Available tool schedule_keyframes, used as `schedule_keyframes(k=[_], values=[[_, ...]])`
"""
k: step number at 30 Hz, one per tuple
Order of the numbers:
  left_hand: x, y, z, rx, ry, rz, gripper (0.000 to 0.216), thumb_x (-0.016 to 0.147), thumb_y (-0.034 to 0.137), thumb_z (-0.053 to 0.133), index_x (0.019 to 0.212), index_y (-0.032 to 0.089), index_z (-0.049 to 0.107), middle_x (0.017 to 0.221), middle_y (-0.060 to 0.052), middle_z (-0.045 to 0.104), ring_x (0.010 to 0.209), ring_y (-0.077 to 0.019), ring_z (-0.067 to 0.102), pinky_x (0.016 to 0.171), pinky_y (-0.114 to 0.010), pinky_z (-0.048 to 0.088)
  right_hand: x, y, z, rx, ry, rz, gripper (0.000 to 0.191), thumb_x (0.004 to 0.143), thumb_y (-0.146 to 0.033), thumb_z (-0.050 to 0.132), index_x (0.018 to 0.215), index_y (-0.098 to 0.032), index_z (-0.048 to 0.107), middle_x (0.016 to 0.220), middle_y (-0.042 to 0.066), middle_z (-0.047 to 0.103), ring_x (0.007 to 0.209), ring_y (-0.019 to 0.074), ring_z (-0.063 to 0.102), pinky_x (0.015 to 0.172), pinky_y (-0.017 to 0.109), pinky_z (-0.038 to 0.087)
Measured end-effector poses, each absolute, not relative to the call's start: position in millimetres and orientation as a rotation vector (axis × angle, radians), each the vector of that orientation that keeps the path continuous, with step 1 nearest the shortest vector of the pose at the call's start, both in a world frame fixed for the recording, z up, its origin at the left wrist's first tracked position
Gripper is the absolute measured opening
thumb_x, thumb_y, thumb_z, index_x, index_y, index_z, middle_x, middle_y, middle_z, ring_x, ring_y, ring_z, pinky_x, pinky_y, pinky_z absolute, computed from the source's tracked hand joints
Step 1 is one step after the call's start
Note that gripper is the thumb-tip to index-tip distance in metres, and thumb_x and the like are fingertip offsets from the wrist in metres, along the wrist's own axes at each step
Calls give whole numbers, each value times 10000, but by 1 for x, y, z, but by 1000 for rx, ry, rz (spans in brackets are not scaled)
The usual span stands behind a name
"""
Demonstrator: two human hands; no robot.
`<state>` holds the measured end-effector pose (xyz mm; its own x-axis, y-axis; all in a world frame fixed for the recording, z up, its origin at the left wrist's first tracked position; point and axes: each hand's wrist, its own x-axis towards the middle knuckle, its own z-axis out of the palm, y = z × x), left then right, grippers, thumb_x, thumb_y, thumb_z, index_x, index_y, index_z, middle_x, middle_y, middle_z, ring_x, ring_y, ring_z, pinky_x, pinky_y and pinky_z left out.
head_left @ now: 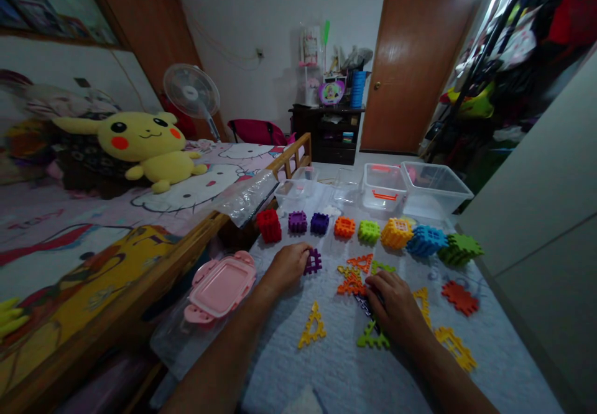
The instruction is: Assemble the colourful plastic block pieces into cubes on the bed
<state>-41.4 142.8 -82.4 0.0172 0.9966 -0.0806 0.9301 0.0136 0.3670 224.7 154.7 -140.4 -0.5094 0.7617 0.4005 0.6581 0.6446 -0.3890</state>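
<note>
My left hand (290, 266) pinches a purple square interlocking block piece (314, 262) by its left edge, just above the table cloth. My right hand (392, 297) is bent over a loose pile, its fingers closed at the right edge of an orange piece (351, 285). Around that pile lie an orange triangle (361, 263), a green piece (382, 267), a dark piece (366, 309) partly under my right hand, and a green triangle (373, 337). A yellow triangle (312, 327) rests between my forearms.
Behind my hands stand stacks sorted by colour, from red (269, 226) to green (461, 249). Clear plastic boxes (383, 187) are at the table's far end. A pink lid (221, 286) lies left, beside the wooden bed rail (186, 240). An orange-red piece (460, 298) and a yellow square (456, 348) lie right.
</note>
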Motion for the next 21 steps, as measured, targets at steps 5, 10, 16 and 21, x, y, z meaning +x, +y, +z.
schedule_keyframes(k=[5,10,16,21], values=[[-44,143,-92,1992,2030,229,342,882,198,436,1170,207,619,1173,-85,664,1108,-208,594,953,-295,422,224,154,-139,-1104,-2321,241,157,903,-215,503,941,-209,655,967,93,656,923,247,599,778,383,487],[-48,138,-88,2077,1956,148,563,756,308,630,1296,196,513,1304,-89,569,1210,-241,507,1033,-323,378,224,154,-139,-1127,-2331,249,152,900,-219,506,926,-209,655,967,92,658,928,251,599,786,389,484],[-44,149,-86,2145,1895,-10,358,668,262,668,1020,205,647,1100,-74,634,1043,-237,587,901,-304,456,224,155,-140,-1128,-2335,264,146,901,-221,513,928,-200,655,966,93,649,906,245,591,785,391,482],[-39,157,-83,2198,1935,-96,291,638,273,675,921,204,663,1017,-85,649,976,-257,609,830,-323,478,225,155,-141,-1103,-2319,272,149,900,-211,509,927,-205,656,950,87,644,892,238,587,775,380,483]])
